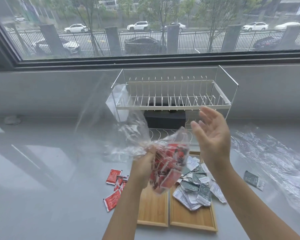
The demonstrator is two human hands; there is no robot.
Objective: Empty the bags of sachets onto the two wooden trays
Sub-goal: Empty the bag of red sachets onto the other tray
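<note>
My left hand (pixel 144 165) grips a clear plastic bag (pixel 170 163) full of red sachets, held up above the left wooden tray (pixel 152 212). Loose plastic from the bag trails up and to the left of the fist. My right hand (pixel 213 135) is raised beside the bag, palm open, fingers spread, holding nothing. The right wooden tray (pixel 192 219) carries a heap of green and white sachets (pixel 196 184). Several red sachets (pixel 115 186) lie on the grey counter left of the trays. One green sachet (pixel 254 180) lies on the counter to the right.
A white wire dish rack (pixel 173 101) stands behind the trays with a black box (pixel 164 118) under it. An empty crumpled clear bag (pixel 275 161) lies at the right. Another clear bag (pixel 116 99) hangs at the rack's left end. A window runs along the back.
</note>
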